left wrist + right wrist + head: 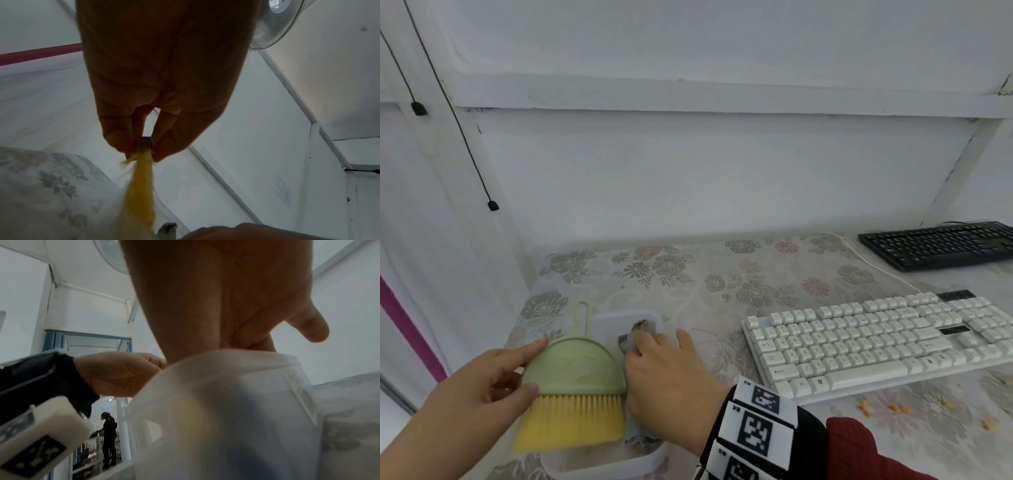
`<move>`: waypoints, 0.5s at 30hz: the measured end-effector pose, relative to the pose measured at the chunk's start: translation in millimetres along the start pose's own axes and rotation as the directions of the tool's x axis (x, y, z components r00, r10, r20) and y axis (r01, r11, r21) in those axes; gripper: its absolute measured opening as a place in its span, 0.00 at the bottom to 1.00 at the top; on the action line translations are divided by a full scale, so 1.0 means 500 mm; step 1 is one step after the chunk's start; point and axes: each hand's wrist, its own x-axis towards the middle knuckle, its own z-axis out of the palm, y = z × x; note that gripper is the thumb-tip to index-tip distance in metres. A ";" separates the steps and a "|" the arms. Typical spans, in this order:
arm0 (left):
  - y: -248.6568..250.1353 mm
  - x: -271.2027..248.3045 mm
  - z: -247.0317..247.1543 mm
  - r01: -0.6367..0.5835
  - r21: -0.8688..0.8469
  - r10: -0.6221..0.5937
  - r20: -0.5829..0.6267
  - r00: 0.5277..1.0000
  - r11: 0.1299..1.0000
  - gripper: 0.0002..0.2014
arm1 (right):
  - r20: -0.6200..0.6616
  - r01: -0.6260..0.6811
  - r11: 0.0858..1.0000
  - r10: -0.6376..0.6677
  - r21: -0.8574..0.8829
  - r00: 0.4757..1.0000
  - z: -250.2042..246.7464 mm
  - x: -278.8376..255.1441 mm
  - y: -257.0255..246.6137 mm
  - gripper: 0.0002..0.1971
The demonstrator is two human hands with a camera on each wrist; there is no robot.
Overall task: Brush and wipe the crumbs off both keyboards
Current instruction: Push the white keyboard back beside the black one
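Observation:
A green hand brush (573,366) with yellow bristles (139,194) lies over a clear plastic container (619,320) at the table's left front. My left hand (530,365) pinches the brush's left edge between forefinger and thumb (144,146). Beside it my right hand (661,342) reaches into the container (226,402), fingers curled on a grey cloth (628,337), thumb spread to the right. The white keyboard (876,346) lies to the right, the black keyboard (941,245) behind it at the far right. Yellow crumbs (893,407) lie on the table in front of the white keyboard.
A flowered tablecloth (722,274) covers the table, which backs onto a white wall. The white keyboard's cable (873,263) runs across the cloth between the two keyboards. Two black cords (465,137) hang at the left. A person stands far off (109,434).

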 end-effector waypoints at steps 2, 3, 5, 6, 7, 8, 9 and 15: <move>0.006 0.002 -0.002 -0.014 0.021 0.014 0.016 1.000 1.000 0.24 | 0.072 0.082 0.995 -0.077 -0.060 0.994 -0.003 -0.008 0.003 0.15; 0.009 0.003 -0.001 -0.018 0.029 0.018 0.024 1.000 0.999 0.24 | 0.101 0.099 0.991 -0.090 -0.087 0.991 -0.002 -0.010 0.004 0.15; 0.013 0.005 0.001 -0.020 0.047 0.018 0.036 0.999 0.999 0.25 | 0.136 0.109 0.988 -0.093 -0.113 0.986 0.007 -0.010 0.002 0.16; 0.013 0.005 0.001 -0.018 0.053 0.016 0.042 0.999 0.998 0.25 | 0.143 0.113 0.988 -0.097 -0.107 0.985 0.008 -0.010 0.001 0.16; 0.013 0.004 0.001 -0.014 0.053 0.012 0.044 0.999 0.998 0.25 | 0.147 0.116 0.989 -0.102 -0.091 0.984 0.006 -0.011 0.001 0.16; 0.014 0.002 0.001 -0.008 0.051 0.005 0.044 0.999 0.999 0.24 | 0.151 0.117 0.990 -0.105 -0.073 0.983 0.004 -0.012 0.002 0.17; 0.015 0.000 0.002 -0.002 0.052 0.000 0.041 0.999 0.999 0.24 | 0.161 0.114 0.992 -0.106 -0.047 0.981 0.000 -0.014 0.005 0.18; 0.046 -0.008 0.010 -0.013 0.181 0.015 -0.007 1.000 0.983 0.28 | 0.110 0.118 0.957 -0.152 0.263 0.982 -0.043 -0.044 0.065 0.27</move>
